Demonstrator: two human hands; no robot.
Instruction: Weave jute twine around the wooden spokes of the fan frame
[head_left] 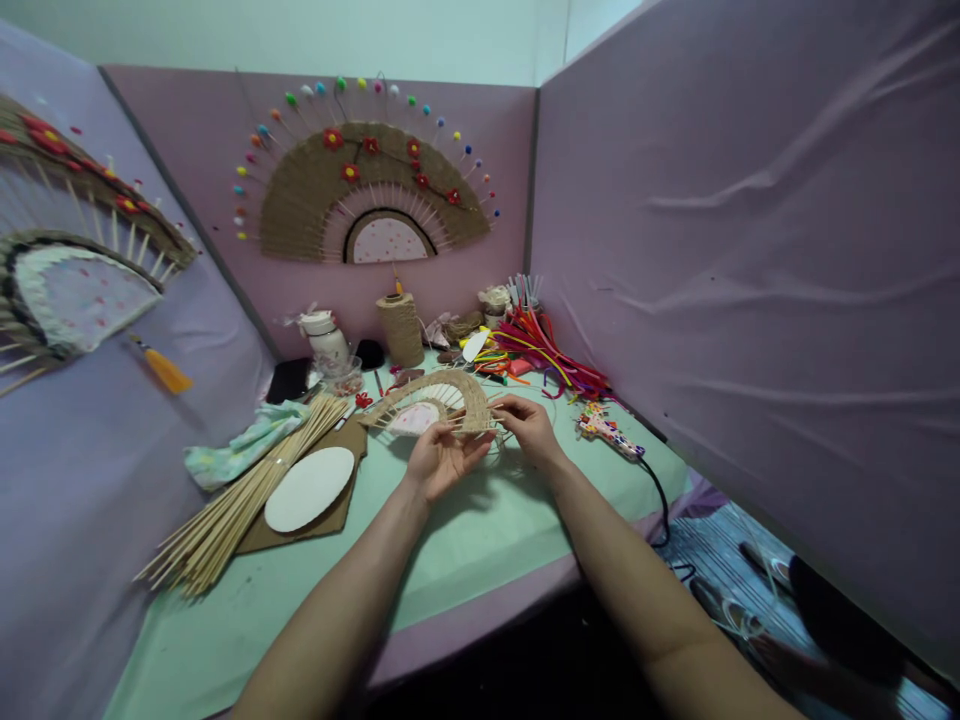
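Observation:
A half-made fan of wooden sticks wound with jute twine [439, 400] is held just above the green table [480, 530]. My left hand [441, 462] cups it from below, palm up, fingers curled against the sticks. My right hand [529, 425] pinches the fan's right edge, where the twine ends. The fan has a pale pink centre.
A bundle of wooden sticks [240, 500] and a white oval card [309, 488] on brown board lie at the left. A jute spool [400, 330], a white bottle [324, 338], coloured pipe cleaners [544, 355] and a patterned glue gun [609, 432] with a black cord stand behind and right. Finished fans hang on the walls.

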